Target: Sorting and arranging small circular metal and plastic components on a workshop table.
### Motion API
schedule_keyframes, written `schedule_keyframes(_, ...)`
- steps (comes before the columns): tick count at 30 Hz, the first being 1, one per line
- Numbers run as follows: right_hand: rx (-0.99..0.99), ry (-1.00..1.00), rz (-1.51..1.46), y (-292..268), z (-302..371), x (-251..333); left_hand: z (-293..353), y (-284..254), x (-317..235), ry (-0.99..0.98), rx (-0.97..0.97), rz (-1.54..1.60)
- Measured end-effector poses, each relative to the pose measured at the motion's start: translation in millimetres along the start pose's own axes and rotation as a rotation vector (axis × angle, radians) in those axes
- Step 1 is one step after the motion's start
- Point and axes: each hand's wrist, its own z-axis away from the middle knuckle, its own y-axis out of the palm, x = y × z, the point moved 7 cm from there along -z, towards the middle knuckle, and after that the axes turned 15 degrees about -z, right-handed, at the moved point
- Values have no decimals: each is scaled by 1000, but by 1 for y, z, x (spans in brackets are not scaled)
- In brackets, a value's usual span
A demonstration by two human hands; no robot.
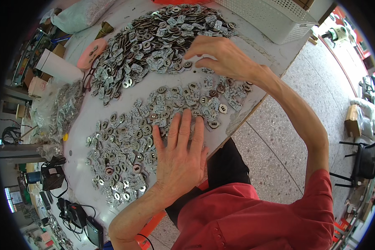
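Observation:
Flat on the table lies my left hand (178, 156), its fingers stretched out over a loose spread of small metal parts (131, 141). These parts are silvery, flat and partly round, with slots or dark marks on some of them. My right hand (223, 54) hovers at the right edge of a larger heap of similar parts (154, 46), thumb and fingers bent but apart. Nothing shows between those fingers. A tiny dark piece (195, 71) lies on the table below the right thumb. Whatever is beneath the left palm is hidden.
A white perforated basket (275, 21) stands at the far right table edge. At the left are a pink dish (91, 53), a white cylinder (59, 66), eyeglasses (88, 81) and clear plastic bags (56, 110). Dark devices with cables (73, 212) sit lower left.

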Motion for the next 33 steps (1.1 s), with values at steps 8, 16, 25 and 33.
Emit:
schedule_keyframes(8,148,117,-93,28,-35,-31,1,-2,0,-3,34,37)
schedule_keyframes(16,95,138,22,27,-49,-50,0,-4,2,7,-27,39)
schedule_keyframes(25,33,189,82,24,-62,-70,0,-4,0,9,-34,25)
schedule_keyframes(33,-88,21,48,-17,-9,-5,3,-2,3,-3,8,43)
